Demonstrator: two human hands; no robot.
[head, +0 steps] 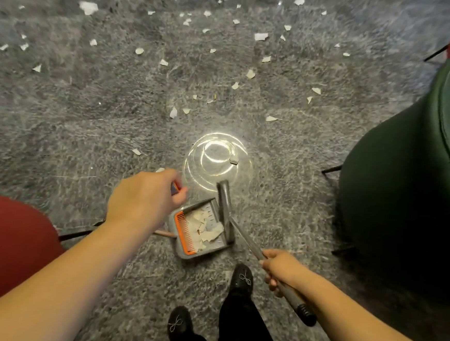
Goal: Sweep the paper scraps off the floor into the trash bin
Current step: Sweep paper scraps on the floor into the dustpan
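Mid-sweep: the right hand (278,268) grips the broom handle (272,271), its fingers clamped round it. The left hand (146,199) holds the dustpan's (200,230) handle. Dustpan part-filled; many paper scraps (260,36) remain, so next sweep further out.

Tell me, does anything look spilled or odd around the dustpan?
Yes: torn white paper scraps lie scattered across the grey speckled floor, mostly far ahead. Some sit inside the grey dustpan with orange comb. No trash bin is visible.

One head camera looks steeply down at the floor (87,132) from standing height. It faces 12 o'clock; feet (241,278) at 6 o'clock.
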